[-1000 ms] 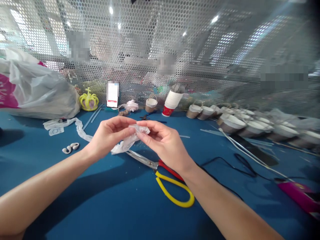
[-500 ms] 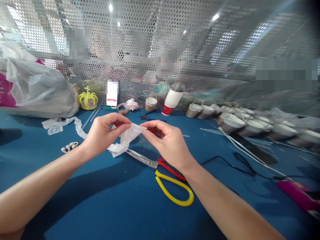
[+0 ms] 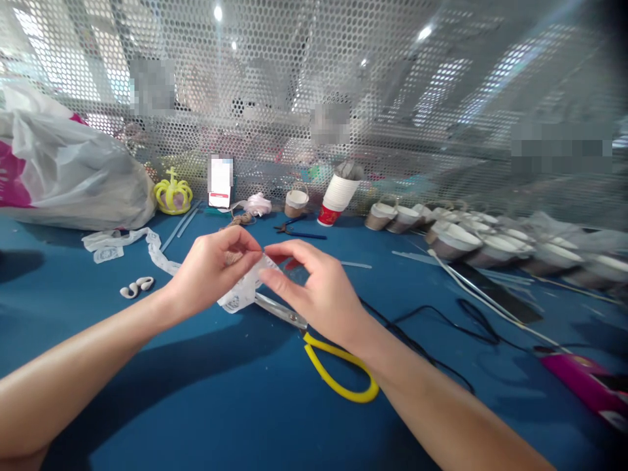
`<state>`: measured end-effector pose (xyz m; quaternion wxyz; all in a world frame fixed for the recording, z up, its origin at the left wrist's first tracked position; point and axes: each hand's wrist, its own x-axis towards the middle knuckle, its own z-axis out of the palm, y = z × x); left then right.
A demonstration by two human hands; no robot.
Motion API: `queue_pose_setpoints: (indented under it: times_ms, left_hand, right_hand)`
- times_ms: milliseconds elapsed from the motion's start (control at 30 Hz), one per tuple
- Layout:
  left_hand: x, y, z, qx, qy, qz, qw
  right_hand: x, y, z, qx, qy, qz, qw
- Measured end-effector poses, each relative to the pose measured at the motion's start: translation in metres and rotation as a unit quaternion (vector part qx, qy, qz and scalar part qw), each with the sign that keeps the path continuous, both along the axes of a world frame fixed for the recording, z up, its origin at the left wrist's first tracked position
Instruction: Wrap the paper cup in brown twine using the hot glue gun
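Note:
My left hand pinches the upper edge of a white lace ribbon between thumb and fingers. My right hand meets it at the fingertips; its index finger touches the gathered edge and its thumb lies lower against the lace. The exact grip there is partly hidden. Below the hands lie scissors with a yellow loop and steel blades, the blade tips under the lace. More lace trails left across the blue table. A small grey-white curled piece lies left of my left forearm.
At the back stand a yellow crown-shaped piece, a phone, a small pot, pliers and stacked paper cups. Several small pots line the right. A plastic bag sits left; a black cable lies right.
My right hand has moved left, bringing its fingertips to those of my left hand. The lace stretch between them is now bunched, and the scissors' red handle is hidden.

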<state>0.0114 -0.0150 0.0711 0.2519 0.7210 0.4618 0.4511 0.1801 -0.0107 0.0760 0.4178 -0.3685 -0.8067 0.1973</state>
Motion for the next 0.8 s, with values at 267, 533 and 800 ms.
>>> queue_pose_setpoints:
  times_ms: [267, 533, 800]
  left_hand:
    - [-0.002, 0.009, -0.004, -0.107, -0.098, -0.084, 0.986]
    - [-0.002, 0.011, -0.006, -0.113, -0.090, -0.062, 0.988]
    - [-0.005, 0.011, -0.003, -0.173, -0.053, -0.094, 0.979]
  right_hand:
    - [0.006, 0.009, 0.003, -0.122, 0.039, 0.043, 0.991]
    - [0.009, 0.016, 0.002, -0.128, 0.086, 0.004, 0.988]
    - [0.010, 0.020, 0.000, -0.150, 0.113, 0.006, 0.982]
